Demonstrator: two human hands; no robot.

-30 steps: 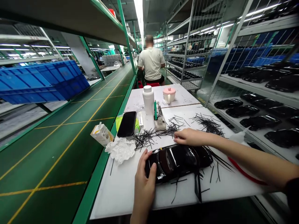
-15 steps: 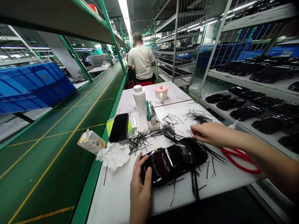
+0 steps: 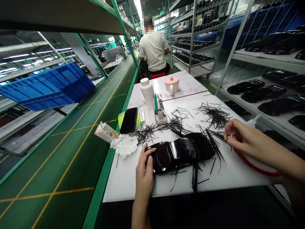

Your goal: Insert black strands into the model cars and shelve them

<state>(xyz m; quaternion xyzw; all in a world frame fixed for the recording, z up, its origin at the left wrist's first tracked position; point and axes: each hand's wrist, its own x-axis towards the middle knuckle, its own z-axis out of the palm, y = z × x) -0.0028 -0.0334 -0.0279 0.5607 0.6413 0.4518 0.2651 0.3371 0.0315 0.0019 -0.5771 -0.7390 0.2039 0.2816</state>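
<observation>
Doors (image 3: 194, 178) stand open on the black car (image 3: 183, 149) the left hand (image 3: 143, 170) grips; strips (image 3: 215, 116) lie loose; right hand (image 3: 240, 136) narrowly pinches, seemingly, a slender dark piece (image 3: 217, 135).

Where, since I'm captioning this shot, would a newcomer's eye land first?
Probably on the glossy black car on the white table, the left hand at one end. Next, likely the black strips scattered around it, then the blue crates across the green belt.
</observation>
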